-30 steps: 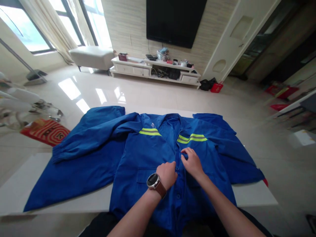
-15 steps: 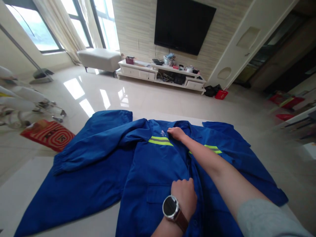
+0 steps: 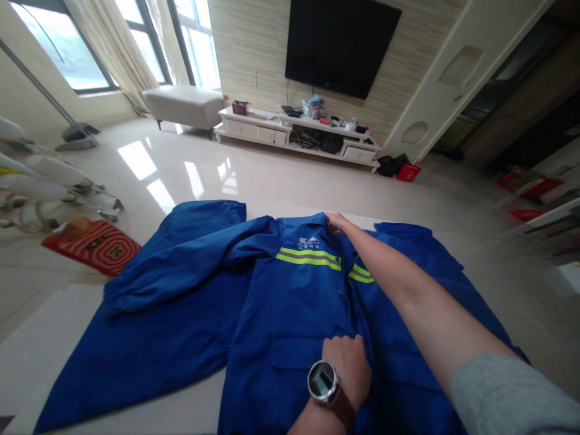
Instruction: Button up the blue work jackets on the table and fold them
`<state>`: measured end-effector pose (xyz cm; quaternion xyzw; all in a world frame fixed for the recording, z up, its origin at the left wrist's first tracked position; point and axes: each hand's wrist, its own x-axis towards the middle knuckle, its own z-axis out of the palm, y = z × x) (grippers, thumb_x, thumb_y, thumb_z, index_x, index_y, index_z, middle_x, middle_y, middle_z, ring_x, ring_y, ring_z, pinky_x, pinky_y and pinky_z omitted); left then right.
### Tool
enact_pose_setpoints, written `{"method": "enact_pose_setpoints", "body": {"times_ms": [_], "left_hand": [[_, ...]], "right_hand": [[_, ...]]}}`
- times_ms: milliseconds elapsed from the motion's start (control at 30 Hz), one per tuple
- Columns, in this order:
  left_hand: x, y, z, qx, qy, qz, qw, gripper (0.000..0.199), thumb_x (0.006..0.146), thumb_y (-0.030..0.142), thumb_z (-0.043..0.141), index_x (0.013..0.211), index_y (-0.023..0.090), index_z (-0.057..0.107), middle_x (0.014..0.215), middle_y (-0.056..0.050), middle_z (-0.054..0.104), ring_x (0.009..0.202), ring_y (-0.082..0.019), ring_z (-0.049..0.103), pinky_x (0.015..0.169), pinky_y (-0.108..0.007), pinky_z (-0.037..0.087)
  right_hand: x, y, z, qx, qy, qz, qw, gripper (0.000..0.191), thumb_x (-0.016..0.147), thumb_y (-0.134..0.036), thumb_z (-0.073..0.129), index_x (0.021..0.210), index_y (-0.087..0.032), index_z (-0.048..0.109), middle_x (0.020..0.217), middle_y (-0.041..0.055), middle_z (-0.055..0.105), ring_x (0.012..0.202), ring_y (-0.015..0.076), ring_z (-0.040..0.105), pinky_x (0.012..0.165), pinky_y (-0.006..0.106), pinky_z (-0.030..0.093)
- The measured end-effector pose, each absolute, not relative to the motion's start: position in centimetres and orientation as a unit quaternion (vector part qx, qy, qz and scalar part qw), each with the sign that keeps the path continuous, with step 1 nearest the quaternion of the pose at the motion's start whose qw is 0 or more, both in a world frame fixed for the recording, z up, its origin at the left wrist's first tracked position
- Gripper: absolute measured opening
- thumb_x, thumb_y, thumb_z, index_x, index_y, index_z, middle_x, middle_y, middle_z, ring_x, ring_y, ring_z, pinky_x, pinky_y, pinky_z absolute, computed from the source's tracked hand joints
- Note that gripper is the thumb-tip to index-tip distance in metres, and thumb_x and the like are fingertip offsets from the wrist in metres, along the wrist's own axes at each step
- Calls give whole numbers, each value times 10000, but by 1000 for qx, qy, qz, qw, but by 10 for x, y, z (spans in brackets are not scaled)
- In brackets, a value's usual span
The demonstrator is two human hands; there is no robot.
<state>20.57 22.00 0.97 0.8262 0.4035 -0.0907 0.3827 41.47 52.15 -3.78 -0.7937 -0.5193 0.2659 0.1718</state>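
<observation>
A blue work jacket with yellow-and-grey reflective stripes and a white chest logo lies spread out, its front facing up. My right hand is closed on the jacket at its collar, on the far side. Nearer to me, my left hand, with a round watch on its wrist, is closed at the jacket's front edge beside the pocket flap. Its fingertips are partly hidden. More blue cloth lies under the jacket's sleeve on the left.
The clothing lies on a white surface. A red patterned paper bag stands at its left edge. Across the shiny floor are a low TV cabinet, a padded bench and a wall-mounted television. White-framed equipment stands at left.
My right hand has moved up and right from the chest logo to the collar, drawing the front panel across so that more logo and stripe show. My left hand shifted slightly right and down.
</observation>
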Motion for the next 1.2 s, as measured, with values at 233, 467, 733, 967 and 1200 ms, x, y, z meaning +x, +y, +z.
{"method": "enact_pose_setpoints", "body": {"times_ms": [233,467,733,967,1200], "left_hand": [[205,217,10,836,399,-90,366,252,931,216,521,1113,178,691,1075,-143,744,1056,-331,701,901,-462,553],[209,213,8,851,384,-111,342,274,920,204,523,1125,170,702,1096,-162,738,1064,-327,703,879,-440,558],[215,210,-20,872,386,-84,290,233,898,254,558,1079,184,688,1083,-127,731,1040,-289,696,876,-374,529],[214,234,-47,854,430,-34,290,149,871,237,586,1000,221,659,1056,-58,679,956,-224,670,796,-300,487],[212,246,-55,863,407,57,295,225,898,204,548,1100,227,643,1239,-74,635,1143,-223,591,984,-316,462]], "right_hand": [[429,461,-38,-791,-525,286,128,255,805,-257,763,1014,-159,653,921,77,714,818,178,656,783,281,512],[420,308,-48,-770,-585,207,148,87,845,-275,643,809,-199,669,867,39,725,834,183,644,775,267,456],[392,188,-87,-789,-562,174,180,259,857,-338,658,1080,-225,589,1035,47,684,850,190,642,717,275,441],[408,209,-77,-754,-616,207,93,418,826,-37,490,1160,-249,628,1090,42,667,955,176,641,803,254,418],[419,207,-77,-755,-596,222,160,265,913,-273,566,1144,-221,683,1110,66,652,989,184,632,857,261,451]]}}
